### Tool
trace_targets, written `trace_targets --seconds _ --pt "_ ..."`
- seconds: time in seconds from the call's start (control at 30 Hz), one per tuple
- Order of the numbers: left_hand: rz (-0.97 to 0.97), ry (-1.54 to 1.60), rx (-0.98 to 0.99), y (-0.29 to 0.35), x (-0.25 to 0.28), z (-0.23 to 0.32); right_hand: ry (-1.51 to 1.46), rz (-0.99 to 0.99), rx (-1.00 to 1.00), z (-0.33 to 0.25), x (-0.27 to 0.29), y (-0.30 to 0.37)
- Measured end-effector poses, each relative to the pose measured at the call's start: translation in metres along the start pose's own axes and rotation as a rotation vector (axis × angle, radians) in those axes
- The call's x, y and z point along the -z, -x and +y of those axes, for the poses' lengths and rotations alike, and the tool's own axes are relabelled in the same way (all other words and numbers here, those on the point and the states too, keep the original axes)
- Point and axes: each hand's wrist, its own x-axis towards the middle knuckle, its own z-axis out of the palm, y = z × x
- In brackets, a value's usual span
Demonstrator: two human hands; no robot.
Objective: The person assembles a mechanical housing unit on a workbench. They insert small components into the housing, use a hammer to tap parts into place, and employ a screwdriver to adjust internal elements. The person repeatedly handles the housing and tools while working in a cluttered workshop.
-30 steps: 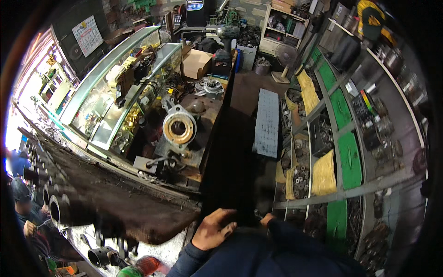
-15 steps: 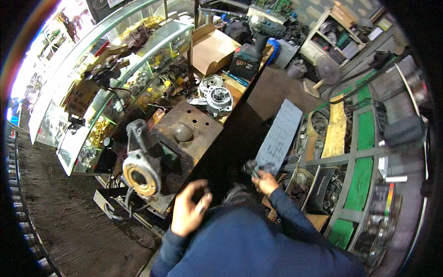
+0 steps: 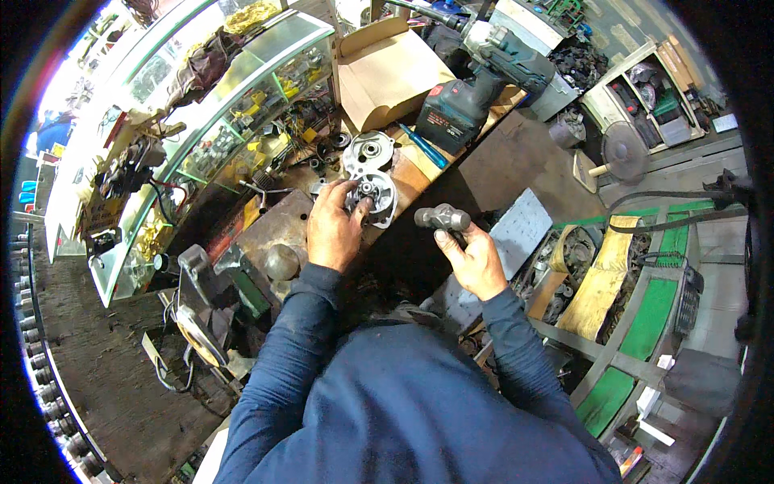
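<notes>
Glass case: the long glass case [image 3: 322, 34] stands at the left of the bench, with many small parts inside.
Workbench: its wooden top [image 3: 418, 173] reaches in front of the person, and a rusty steel plate [image 3: 282, 222] lies on the nearer part.
Sleeves: the left sleeve [image 3: 282, 339] goes forward from the body almost straight; the right sleeve [image 3: 524, 347] comes from the lower right and leans inward.
Cardboard box: the open box [image 3: 391, 77] stands on the bench, beyond the housing.
Power tool: the dark cordless tool [image 3: 476, 89] stands at the right of the box.
Left hand: this hand [image 3: 334, 230] is palm down, back upward, its fingers bent forward to the housing; thumb and forefinger are a little apart and touch it, but I cannot tell if they grip.
Right hand: this hand [image 3: 480, 262] is raised beside the bench edge, its fingers folded around the hammer and its thumb stretched toward the head.
Housing: the round silver housing [image 3: 389, 198] lies on the bench, under the left fingertips.
Hammer: its metal head [image 3: 442, 218] is above the dark gap, near the housing but apart.
Blue tool: a slim blue tool [image 3: 423, 145] lies on the wood, beside the power tool.
</notes>
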Motion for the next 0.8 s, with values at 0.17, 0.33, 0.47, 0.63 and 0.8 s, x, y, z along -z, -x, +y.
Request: trace_targets --seconds 0.17,0.33,0.47,0.63,0.8 --pt "-0.004 0.147 0.040 -0.008 -0.009 -0.008 0.167 -0.008 0.007 -0.026 0.005 -0.029" --pt "0.007 0.108 0.051 -0.011 -0.013 -0.007 0.247 -0.065 0.033 -0.039 -0.004 -0.066" --pt "-0.019 0.069 0.033 -0.014 -0.011 -0.005 0.431 -0.121 0.005 -0.045 -0.003 -0.090" --pt "-0.035 0.105 0.071 -0.014 -0.010 -0.002 0.576 -0.169 0.134 -0.044 -0.001 -0.113" --pt "-0.031 0.130 0.080 -0.015 -0.010 -0.004 0.623 -0.207 0.199 -0.042 -0.003 -0.120"
